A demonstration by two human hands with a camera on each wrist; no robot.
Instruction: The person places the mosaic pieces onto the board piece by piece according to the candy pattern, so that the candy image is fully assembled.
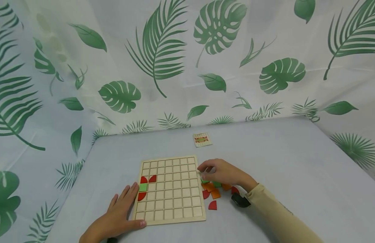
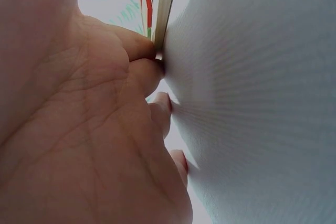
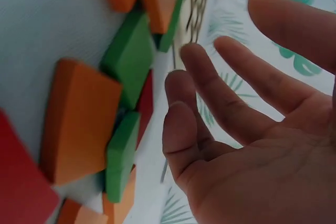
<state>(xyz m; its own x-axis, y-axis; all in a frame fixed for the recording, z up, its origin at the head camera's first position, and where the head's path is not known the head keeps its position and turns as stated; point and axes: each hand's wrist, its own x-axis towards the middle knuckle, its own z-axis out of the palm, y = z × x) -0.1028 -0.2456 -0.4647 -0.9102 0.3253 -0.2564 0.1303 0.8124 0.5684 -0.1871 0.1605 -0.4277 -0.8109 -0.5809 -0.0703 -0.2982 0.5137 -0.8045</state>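
Observation:
A square wooden board with a grid of cells lies on the table. Along its left side are a green square tile and red quarter-circle tiles. My left hand rests at the board's left edge, fingers straight, thumb on the near left corner. Beyond the right edge, my right hand hovers over a loose pile of tiles, its fingers loosely bent and holding nothing. Orange tiles and green tiles lie beside its fingers in the right wrist view.
A small pattern card lies behind the board, toward the back of the table. One red quarter-circle tile sits apart, nearer than the pile. A white cloth with green leaves hangs around the table.

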